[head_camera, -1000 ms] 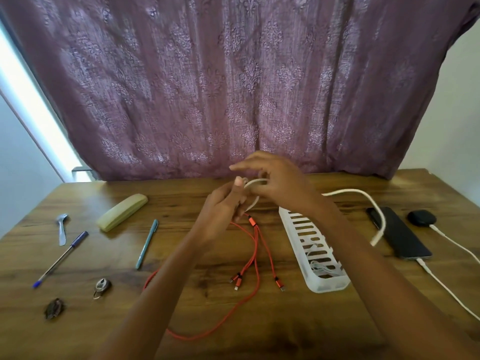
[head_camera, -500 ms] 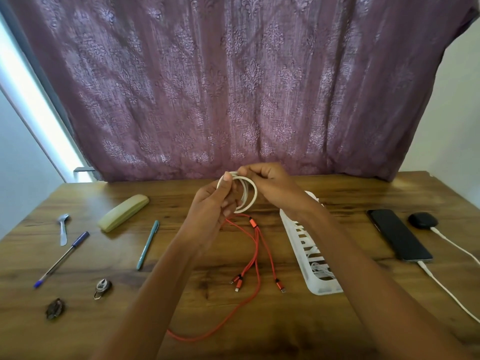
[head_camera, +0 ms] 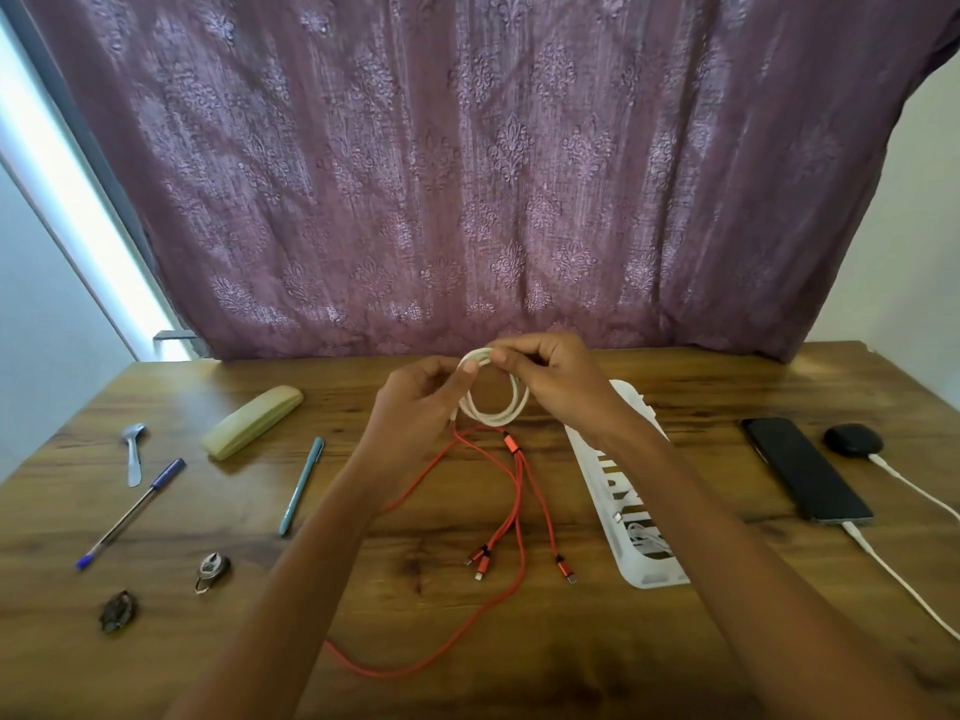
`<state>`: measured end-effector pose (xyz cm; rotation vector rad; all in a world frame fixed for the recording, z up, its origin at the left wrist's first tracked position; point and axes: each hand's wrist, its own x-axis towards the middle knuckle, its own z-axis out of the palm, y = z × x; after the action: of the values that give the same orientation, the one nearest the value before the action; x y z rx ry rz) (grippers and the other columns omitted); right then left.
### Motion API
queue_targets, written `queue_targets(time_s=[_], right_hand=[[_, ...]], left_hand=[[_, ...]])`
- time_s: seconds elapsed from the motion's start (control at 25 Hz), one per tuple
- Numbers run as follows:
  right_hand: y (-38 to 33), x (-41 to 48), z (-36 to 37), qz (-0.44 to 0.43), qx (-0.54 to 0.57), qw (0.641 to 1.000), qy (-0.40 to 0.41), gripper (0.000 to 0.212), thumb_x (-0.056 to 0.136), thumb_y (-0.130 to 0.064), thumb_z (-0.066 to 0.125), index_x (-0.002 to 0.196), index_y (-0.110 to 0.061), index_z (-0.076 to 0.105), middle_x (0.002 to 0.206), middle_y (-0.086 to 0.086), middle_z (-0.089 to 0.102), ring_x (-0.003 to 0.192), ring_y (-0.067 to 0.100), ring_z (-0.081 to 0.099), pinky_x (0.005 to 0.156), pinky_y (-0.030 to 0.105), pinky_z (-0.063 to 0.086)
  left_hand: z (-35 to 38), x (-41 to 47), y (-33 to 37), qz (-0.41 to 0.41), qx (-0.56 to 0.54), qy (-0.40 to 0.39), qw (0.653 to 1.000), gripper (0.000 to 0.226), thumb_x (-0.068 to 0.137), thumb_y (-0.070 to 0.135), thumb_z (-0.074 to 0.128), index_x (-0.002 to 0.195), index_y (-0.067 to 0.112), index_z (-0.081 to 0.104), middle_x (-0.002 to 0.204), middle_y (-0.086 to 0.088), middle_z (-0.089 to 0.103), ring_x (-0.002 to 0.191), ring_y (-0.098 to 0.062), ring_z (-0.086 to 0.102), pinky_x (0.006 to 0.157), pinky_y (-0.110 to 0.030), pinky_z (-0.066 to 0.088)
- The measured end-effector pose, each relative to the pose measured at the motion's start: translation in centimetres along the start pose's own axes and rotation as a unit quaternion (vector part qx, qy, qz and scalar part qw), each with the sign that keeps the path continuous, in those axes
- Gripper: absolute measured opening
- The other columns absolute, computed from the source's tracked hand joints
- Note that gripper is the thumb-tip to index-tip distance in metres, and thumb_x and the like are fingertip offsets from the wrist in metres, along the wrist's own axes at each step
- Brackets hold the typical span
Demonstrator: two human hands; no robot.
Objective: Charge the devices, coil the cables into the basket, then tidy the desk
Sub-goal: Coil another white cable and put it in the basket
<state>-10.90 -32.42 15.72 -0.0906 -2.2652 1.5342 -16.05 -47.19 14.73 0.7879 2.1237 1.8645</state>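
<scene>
Both hands are up over the middle of the brown wooden desk (head_camera: 571, 657), toward its far edge, and between them sits the white round-section cable (head_camera: 494, 414), wound into a small loop of several turns. The left hand (head_camera: 415, 402) pinches the loop's left side, thumb pressed against the strands. The right hand (head_camera: 556, 387) curls its fingers over the top of the loop and grips it there. The coil is held in the air, clear of the desk!

Below it, a thin orange braided cable (head_camera: 515, 506) with three plug ends sprawls loose toward the near edge. Just right of that lies the long white slotted plastic basket (head_camera: 652, 571), with the right forearm crossing over it; a bit of white cable shows inside at its near end.

Toward the right edge, a flat black phone (head_camera: 805, 470) lies screen up with a white lead (head_camera: 904, 579) in its near end, and beside it a black rounded earbud case (head_camera: 852, 439) has its own white lead (head_camera: 909, 483).

On the left side lie a pale green glasses case (head_camera: 252, 420), a teal pen (head_camera: 301, 485), a blue-capped clear pen (head_camera: 130, 514), a small metal spoon (head_camera: 134, 452), a small metal clip (head_camera: 212, 569) and a dark little object (head_camera: 118, 610) too blurred to name. A purple patterned curtain (head_camera: 467, 174) hangs behind the far edge.
</scene>
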Motion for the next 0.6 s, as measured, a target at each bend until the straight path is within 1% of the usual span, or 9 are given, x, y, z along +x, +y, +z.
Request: queue_targets(time_s=[0.04, 0.12, 0.16, 0.24, 0.32, 0.4, 0.52, 0.56, 0.6], right_hand=[[0.0, -0.1, -0.1, -0.002, -0.022, 1.000, -0.002, 0.019, 0.090, -0.015, 0.059, 0.104, -0.009, 0.070, 0.098, 0.003, 0.072, 0.088, 0.005, 0.064, 0.086, 0.023, 0.049], [-0.1, -0.3, -0.1, -0.011, -0.065, 0.998, -0.005, 0.020, 0.090, -0.017, 0.060, 0.105, -0.010, 0.071, 0.099, 0.005, 0.072, 0.083, 0.003, 0.064, 0.081, 0.018, 0.048], [-0.2, -0.3, 0.0, -0.015, -0.080, 0.997, -0.005, 0.020, 0.090, -0.018, 0.061, 0.105, -0.010, 0.071, 0.098, 0.004, 0.073, 0.080, 0.002, 0.063, 0.077, 0.017, 0.047], [-0.2, -0.3, 0.1, -0.018, -0.095, 0.995, -0.010, 0.018, 0.090, -0.017, 0.061, 0.103, -0.011, 0.072, 0.092, 0.005, 0.073, 0.068, 0.003, 0.061, 0.065, 0.017, 0.045], [0.0, -0.4, 0.1, -0.017, -0.096, 0.995, -0.020, 0.017, 0.090, -0.016, 0.060, 0.100, -0.010, 0.072, 0.087, 0.005, 0.073, 0.055, -0.003, 0.056, 0.054, 0.011, 0.039], [0.2, -0.4, 0.0, -0.014, -0.097, 0.995, -0.025, 0.017, 0.090, -0.017, 0.061, 0.100, -0.011, 0.072, 0.088, 0.003, 0.073, 0.058, -0.009, 0.056, 0.058, 0.008, 0.039], [0.4, -0.3, -0.4, -0.022, -0.077, 0.995, -0.053, 0.018, 0.089, -0.020, 0.062, 0.101, -0.012, 0.072, 0.092, -0.004, 0.073, 0.076, -0.007, 0.062, 0.070, 0.008, 0.043], [0.5, -0.4, -0.7, -0.021, -0.067, 0.996, -0.057, 0.018, 0.087, -0.023, 0.063, 0.100, -0.014, 0.073, 0.088, -0.009, 0.072, 0.079, -0.005, 0.063, 0.072, 0.010, 0.044], [0.5, -0.5, -1.2, -0.017, -0.061, 0.996, -0.059, 0.019, 0.085, -0.028, 0.065, 0.098, -0.018, 0.073, 0.082, -0.015, 0.071, 0.075, -0.003, 0.062, 0.070, 0.013, 0.045]], left_hand=[[-0.6, 0.3, -0.1, 0.003, 0.033, -0.009, 0.999, 0.018, 0.091, 0.027, 0.056, 0.091, 0.015, 0.070, 0.073, -0.009, 0.070, 0.065, -0.008, 0.061, 0.071, -0.038, 0.054], [-1.5, 0.7, -0.1, -0.014, 0.059, -0.046, 0.997, 0.014, 0.090, 0.024, 0.059, 0.094, 0.019, 0.071, 0.081, -0.014, 0.073, 0.070, -0.017, 0.066, 0.083, -0.050, 0.053], [-1.7, 0.8, 0.0, -0.019, 0.076, -0.051, 0.996, 0.013, 0.089, 0.023, 0.061, 0.095, 0.020, 0.072, 0.083, -0.011, 0.074, 0.074, -0.021, 0.068, 0.086, -0.051, 0.053], [-1.4, 0.9, 0.0, -0.017, 0.130, -0.045, 0.990, 0.011, 0.087, 0.024, 0.062, 0.090, 0.021, 0.072, 0.082, -0.009, 0.074, 0.082, -0.029, 0.070, 0.083, -0.053, 0.053], [-0.8, 0.6, 0.2, -0.010, 0.170, -0.038, 0.985, 0.013, 0.086, 0.029, 0.063, 0.084, 0.020, 0.072, 0.077, -0.008, 0.073, 0.081, -0.029, 0.069, 0.081, -0.052, 0.053], [-0.3, 0.3, 0.3, -0.006, 0.175, -0.023, 0.984, 0.015, 0.086, 0.029, 0.064, 0.079, 0.020, 0.073, 0.072, -0.005, 0.072, 0.078, -0.025, 0.069, 0.079, -0.050, 0.054], [0.1, 0.1, 0.5, 0.004, 0.179, 0.012, 0.984, 0.018, 0.086, 0.025, 0.062, 0.073, 0.019, 0.073, 0.068, -0.008, 0.071, 0.074, -0.029, 0.067, 0.075, -0.048, 0.054], [0.1, 0.0, 0.5, 0.005, 0.185, 0.021, 0.983, 0.018, 0.086, 0.025, 0.062, 0.074, 0.018, 0.074, 0.069, -0.009, 0.071, 0.074, -0.028, 0.067, 0.075, -0.046, 0.054], [0.1, -0.1, 0.6, 0.001, 0.185, 0.032, 0.982, 0.017, 0.086, 0.024, 0.062, 0.076, 0.018, 0.075, 0.069, -0.009, 0.072, 0.074, -0.026, 0.068, 0.075, -0.044, 0.054]])
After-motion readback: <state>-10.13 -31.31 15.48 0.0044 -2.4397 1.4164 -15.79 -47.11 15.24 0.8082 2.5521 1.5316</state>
